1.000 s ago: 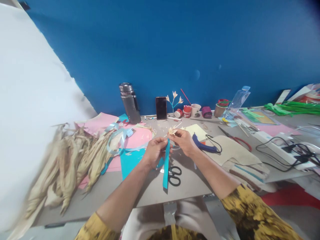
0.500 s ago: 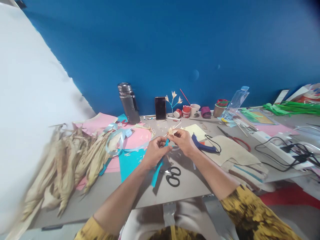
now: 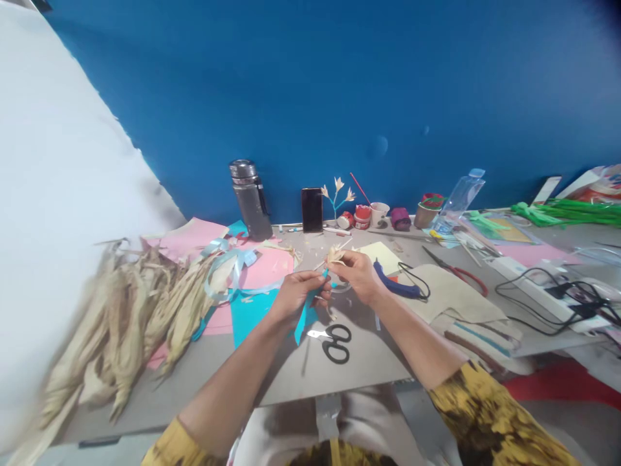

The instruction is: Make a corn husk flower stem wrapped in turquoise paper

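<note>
My left hand (image 3: 295, 294) pinches a turquoise paper strip (image 3: 303, 320), whose loose end hangs down toward the table. Close beside it, my right hand (image 3: 359, 275) grips a small cream flower (image 3: 335, 255) that looks made of dried husk. The strip's upper end meets the flower's base between the two hands; fingers hide most of the stem. Just below lie black-handled scissors (image 3: 336, 344), their blades pointing left. A finished-looking spray of similar flowers (image 3: 337, 188) on turquoise stems stands against the wall.
Dried corn husks (image 3: 121, 310) cover the table's left. Turquoise paper (image 3: 252, 310) and a ribbon (image 3: 233, 275) lie nearer. A blue glue gun (image 3: 398, 285) rests on the right, before a cloth (image 3: 456, 298) and a power strip (image 3: 528, 285). A flask (image 3: 251, 207) and phone (image 3: 312, 210) stand behind.
The turquoise strip's loose end has swung upward a little, and my left fingers have shifted their hold along it. My right hand stays nearly in place with the flower.
</note>
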The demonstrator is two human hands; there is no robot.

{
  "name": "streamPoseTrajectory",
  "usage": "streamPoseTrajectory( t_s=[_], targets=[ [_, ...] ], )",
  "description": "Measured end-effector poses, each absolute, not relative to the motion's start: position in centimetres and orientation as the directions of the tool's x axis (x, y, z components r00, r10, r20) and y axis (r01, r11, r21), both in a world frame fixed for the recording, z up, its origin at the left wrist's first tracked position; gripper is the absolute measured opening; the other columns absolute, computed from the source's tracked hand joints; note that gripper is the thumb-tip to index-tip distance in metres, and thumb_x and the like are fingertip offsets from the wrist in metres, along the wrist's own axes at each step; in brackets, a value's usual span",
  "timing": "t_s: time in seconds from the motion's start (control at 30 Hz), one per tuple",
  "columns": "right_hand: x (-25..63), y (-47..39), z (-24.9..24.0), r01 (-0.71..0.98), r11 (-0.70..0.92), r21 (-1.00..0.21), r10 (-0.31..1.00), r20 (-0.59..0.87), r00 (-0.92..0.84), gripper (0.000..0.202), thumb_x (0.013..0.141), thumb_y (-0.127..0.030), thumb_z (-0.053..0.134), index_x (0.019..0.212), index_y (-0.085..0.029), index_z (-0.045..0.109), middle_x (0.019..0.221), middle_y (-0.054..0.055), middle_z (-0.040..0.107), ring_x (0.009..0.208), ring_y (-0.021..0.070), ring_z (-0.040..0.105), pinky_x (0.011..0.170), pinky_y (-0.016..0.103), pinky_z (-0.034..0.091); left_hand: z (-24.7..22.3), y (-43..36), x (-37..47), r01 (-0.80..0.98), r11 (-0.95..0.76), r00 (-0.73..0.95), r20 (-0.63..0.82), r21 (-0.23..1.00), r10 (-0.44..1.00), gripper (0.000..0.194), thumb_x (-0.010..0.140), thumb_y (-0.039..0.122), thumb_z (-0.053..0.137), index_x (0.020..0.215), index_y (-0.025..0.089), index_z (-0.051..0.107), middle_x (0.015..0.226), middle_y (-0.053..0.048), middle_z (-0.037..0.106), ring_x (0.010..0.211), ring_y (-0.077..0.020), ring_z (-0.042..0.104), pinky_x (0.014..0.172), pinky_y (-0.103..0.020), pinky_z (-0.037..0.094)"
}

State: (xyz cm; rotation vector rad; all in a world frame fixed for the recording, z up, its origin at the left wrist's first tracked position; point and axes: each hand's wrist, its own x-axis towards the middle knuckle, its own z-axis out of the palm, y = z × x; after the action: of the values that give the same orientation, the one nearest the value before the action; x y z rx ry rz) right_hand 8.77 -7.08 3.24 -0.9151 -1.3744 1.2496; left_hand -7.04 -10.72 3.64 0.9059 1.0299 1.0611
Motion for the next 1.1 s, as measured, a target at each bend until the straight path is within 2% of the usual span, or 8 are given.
streamPoseTrajectory(
  t_s=[0.07, 0.2, 0.33, 0.47, 0.67, 0.77, 0.87, 1.1],
  targets=[
    [8.9, -7.0, 3.0, -0.126, 0.148, -0.981, 0.958, 0.174, -0.227, 0.031, 0.065, -0.042, 0.078, 0.079, -0.015, 0.068, 0.058, -0.004, 0.051, 0.051, 0.0078, 0.037, 0.049, 0.023, 0.027, 3.5, -10.7, -7.0, -0.254, 0.245, 0.132, -0.217, 0.936, 0.967, 0.026, 0.061, 0.029, 0.082, 0.073, 0.009, 0.070, 0.063, -0.006, 0.065, 0.053, -0.0138, 0.060, 0.052, -0.027, 0.052],
    [8.8, -7.0, 2.6, -0.124, 0.078, -0.989, 0.951, 0.112, -0.290, 0.032, 0.064, -0.040, 0.080, 0.082, -0.016, 0.068, 0.071, -0.001, 0.061, 0.056, 0.0090, 0.046, 0.051, 0.023, 0.032, 2.7, -10.6, -6.9, -0.229, 0.106, 0.032, -0.102, 0.968, 0.994, 0.022, 0.067, 0.030, 0.077, 0.069, 0.010, 0.067, 0.062, -0.004, 0.064, 0.051, -0.0121, 0.057, 0.051, -0.026, 0.051],
    [8.4, -7.2, 2.5, -0.125, 0.048, -0.991, 0.966, 0.078, -0.245, 0.032, 0.062, -0.040, 0.082, 0.076, -0.016, 0.067, 0.066, -0.002, 0.060, 0.055, 0.0095, 0.048, 0.053, 0.023, 0.036, 2.4, -10.5, -6.8, -0.207, 0.070, 0.017, -0.068, 0.976, 0.998, 0.020, 0.071, 0.028, 0.074, 0.068, 0.010, 0.067, 0.062, -0.004, 0.064, 0.051, -0.0118, 0.057, 0.051, -0.025, 0.052],
    [8.4, -7.1, 2.5, -0.166, 0.049, -0.985, 0.965, 0.090, -0.248, 0.032, 0.061, -0.040, 0.084, 0.070, -0.015, 0.066, 0.061, -0.002, 0.060, 0.053, 0.0092, 0.048, 0.052, 0.024, 0.035, 2.8, -10.5, -7.0, -0.267, 0.163, 0.092, -0.143, 0.950, 0.985, 0.018, 0.071, 0.025, 0.075, 0.069, 0.010, 0.067, 0.063, -0.005, 0.065, 0.052, -0.0125, 0.059, 0.053, -0.026, 0.053],
    [9.0, -7.0, 2.6, -0.278, -0.072, -0.958, 0.909, 0.052, -0.413, 0.032, 0.060, -0.038, 0.087, 0.073, -0.015, 0.070, 0.064, 0.001, 0.065, 0.057, 0.0118, 0.058, 0.054, 0.025, 0.038, 3.0, -9.8, -8.1, -0.359, 0.428, 0.398, -0.279, 0.829, 0.874, 0.012, 0.074, 0.019, 0.074, 0.076, 0.008, 0.069, 0.066, -0.006, 0.064, 0.055, -0.0136, 0.062, 0.059, -0.029, 0.059],
    [9.1, -6.9, 2.6, -0.328, -0.115, -0.938, 0.885, 0.053, -0.462, 0.031, 0.059, -0.036, 0.089, 0.073, -0.016, 0.070, 0.067, 0.000, 0.064, 0.058, 0.0115, 0.058, 0.054, 0.024, 0.039, 2.8, -9.7, -8.3, -0.381, 0.466, 0.432, -0.292, 0.798, 0.853, 0.010, 0.074, 0.016, 0.074, 0.077, 0.008, 0.069, 0.067, -0.005, 0.063, 0.055, -0.0126, 0.061, 0.057, -0.028, 0.059],
    [9.0, -6.9, 2.4, -0.376, -0.160, -0.913, 0.891, 0.030, -0.453, 0.031, 0.058, -0.035, 0.090, 0.072, -0.016, 0.069, 0.072, 0.000, 0.065, 0.061, 0.0107, 0.059, 0.053, 0.023, 0.038, 2.7, -9.9, -8.0, -0.390, 0.408, 0.367, -0.267, 0.825, 0.891, 0.014, 0.070, 0.019, 0.078, 0.074, 0.009, 0.068, 0.064, -0.004, 0.063, 0.054, -0.0120, 0.060, 0.055, -0.026, 0.057],
    [7.9, -6.8, 1.5, -0.396, -0.190, -0.899, 0.935, -0.043, -0.351, 0.034, 0.056, -0.034, 0.091, 0.070, -0.017, 0.065, 0.068, -0.002, 0.065, 0.058, 0.0105, 0.057, 0.052, 0.022, 0.038, 2.7, -10.5, -6.9, -0.266, 0.011, -0.007, -0.014, 0.964, 1.000, 0.029, 0.063, 0.035, 0.084, 0.070, 0.011, 0.071, 0.061, -0.002, 0.063, 0.053, -0.0121, 0.060, 0.056, -0.026, 0.055]
  ],
)
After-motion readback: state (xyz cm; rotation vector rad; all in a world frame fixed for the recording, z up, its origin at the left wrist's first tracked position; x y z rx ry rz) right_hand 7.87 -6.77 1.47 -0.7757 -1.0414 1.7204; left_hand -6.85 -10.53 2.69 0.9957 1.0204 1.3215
